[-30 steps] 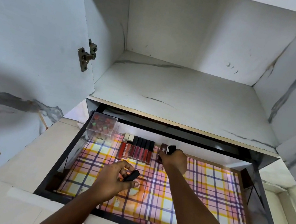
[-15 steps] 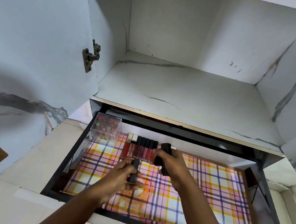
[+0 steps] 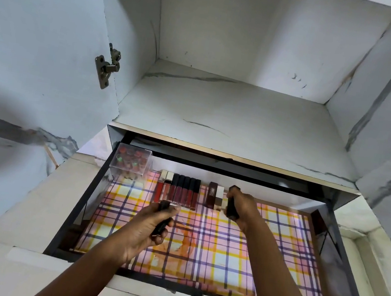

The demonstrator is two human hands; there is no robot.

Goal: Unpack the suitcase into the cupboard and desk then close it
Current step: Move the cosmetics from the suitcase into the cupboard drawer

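Two hands reach over an open black-framed drawer (image 3: 73, 208) lined with pink, yellow and purple plaid paper, below a white marble-patterned cupboard shelf (image 3: 232, 117). The left hand (image 3: 149, 229) curls around a slim black cosmetic tube (image 3: 162, 215), while the right hand (image 3: 243, 208) grips a second black tube (image 3: 231, 204) near the drawer's back edge. Along that edge lie a row of red lip glosses (image 3: 179, 191), two boxy brown-and-white cases (image 3: 215, 196) and a clear plastic box (image 3: 133, 160) of small red items.
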